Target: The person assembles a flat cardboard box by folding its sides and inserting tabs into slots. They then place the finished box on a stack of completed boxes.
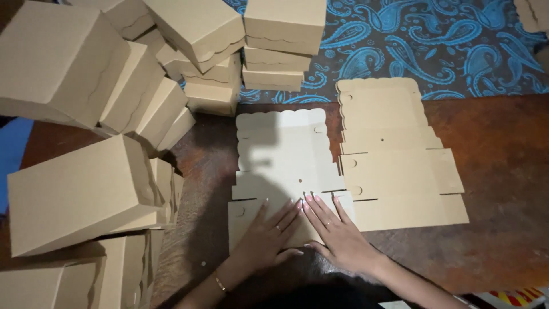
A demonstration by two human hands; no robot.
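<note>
Far left, assembled brown boxes (74, 194) lie stacked and tumbled, one large box nearest the camera and more leaning behind it (131, 91). Further back a neater stack (280, 46) stands at the edge of the blue paisley cloth (434, 51).

On the dark wooden table (503, 171), in the middle, lies a flat box blank (283, 154), unfolded, with a scalloped top edge and small round holes. Its lower flap is under both hands.

The left hand (269, 234) lies palm down on that lower flap, fingers spread slightly and pointing up and to the right. It grips nothing; it presses flat on the card. A thin bracelet (220, 283) sits on its wrist.

The right hand (337, 234) lies just beside it, also flat and open, fingers pointing up and left, so the fingertips of both hands nearly meet at the fold line. It too holds nothing, only presses down.

To the right, touching the first blank, lies a pile of blanks (394, 160), flat, scalloped at the top, reaching toward the cloth.
</note>
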